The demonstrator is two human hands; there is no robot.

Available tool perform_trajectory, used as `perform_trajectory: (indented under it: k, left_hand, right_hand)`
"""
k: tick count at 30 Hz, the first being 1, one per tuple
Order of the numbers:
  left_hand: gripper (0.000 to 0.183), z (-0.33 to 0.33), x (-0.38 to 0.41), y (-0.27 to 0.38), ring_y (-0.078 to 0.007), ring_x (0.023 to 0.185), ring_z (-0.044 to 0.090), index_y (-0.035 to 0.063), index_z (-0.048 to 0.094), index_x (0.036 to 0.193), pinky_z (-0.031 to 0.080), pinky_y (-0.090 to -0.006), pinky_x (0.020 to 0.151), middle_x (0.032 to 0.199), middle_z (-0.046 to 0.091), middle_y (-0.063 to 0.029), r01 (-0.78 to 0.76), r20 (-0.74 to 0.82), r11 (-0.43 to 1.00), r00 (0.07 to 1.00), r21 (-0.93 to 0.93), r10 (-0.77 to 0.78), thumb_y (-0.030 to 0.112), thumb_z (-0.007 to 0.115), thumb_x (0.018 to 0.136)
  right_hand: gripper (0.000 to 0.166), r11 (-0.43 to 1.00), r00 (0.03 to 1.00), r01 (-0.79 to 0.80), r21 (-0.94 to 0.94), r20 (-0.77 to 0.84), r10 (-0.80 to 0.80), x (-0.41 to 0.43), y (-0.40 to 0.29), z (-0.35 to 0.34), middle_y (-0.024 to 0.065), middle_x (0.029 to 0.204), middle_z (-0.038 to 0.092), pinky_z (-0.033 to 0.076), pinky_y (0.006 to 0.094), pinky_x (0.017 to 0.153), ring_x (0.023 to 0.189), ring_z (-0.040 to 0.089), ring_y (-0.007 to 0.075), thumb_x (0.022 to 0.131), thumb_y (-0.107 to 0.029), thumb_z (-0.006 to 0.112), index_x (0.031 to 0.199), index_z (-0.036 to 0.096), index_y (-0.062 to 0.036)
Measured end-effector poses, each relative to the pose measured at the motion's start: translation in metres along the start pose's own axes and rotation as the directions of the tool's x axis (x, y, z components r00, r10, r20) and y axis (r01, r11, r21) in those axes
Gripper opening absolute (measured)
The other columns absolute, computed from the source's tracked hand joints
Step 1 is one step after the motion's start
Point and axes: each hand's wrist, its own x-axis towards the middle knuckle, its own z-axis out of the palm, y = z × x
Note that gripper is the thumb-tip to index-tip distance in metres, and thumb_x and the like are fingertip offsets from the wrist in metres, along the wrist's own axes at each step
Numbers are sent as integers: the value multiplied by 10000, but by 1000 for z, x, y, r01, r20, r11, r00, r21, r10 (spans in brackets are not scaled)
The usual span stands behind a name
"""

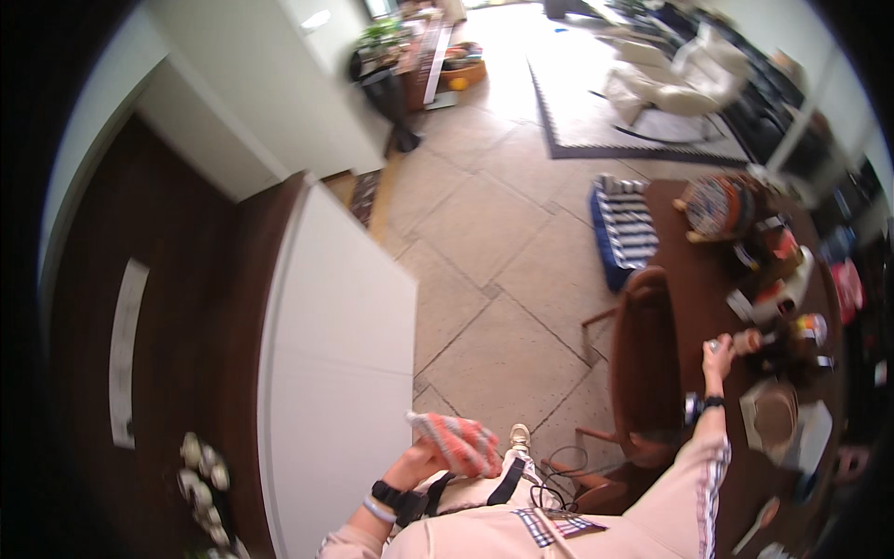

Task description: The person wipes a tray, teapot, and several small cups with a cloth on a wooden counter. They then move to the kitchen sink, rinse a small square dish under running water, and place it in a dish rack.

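Observation:
My left hand [419, 461] grips a folded orange-red and grey striped cloth [461, 444] in front of my body, beside a white cabinet side panel [342, 356]. Stretched out to the right, my right hand [718, 360] is over the dark wooden table [698, 279]. Its fingers close around a small container [747, 342] with a brownish body; blur and the fingers hide its exact shape. Dark items and a jar with a coloured label [810, 328] stand just beyond that hand.
A brown chair [646, 363] stands against the table's near side. Also on the table are a patterned drum-like object [719, 207], a beige box [768, 416] and a spoon [758, 524]. A blue-and-white striped cushioned seat [625, 223] and a white rocking chair [670, 77] are farther off.

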Motion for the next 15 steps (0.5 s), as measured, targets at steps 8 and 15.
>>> perform_trajectory:
  k: [8,15]
  left_hand:
    - [566,-27,51,-36,-257,1162,564,44,507,1305,462,-415,995,1307,540,-147,-425,3,770,876,476,482,365,669,868]
    - [495,-44,59,-35,-221,1113,547,59,511,1267,438,-384,973,1269,527,-103,-551,-124,324,369,769,921,176,723,835]
  right_hand:
    - [362,321,576,-645,693,717,-392,-170,-249,-54,-31,719,578,309,213,339,467,499,86,953,-537,523,1032,597,-192]
    - [435,219,169,-49,974,224,-960,-368,-469,-137,69,1043,577,471,323,854,946,577,157,983,-476,519,1106,530,-59]
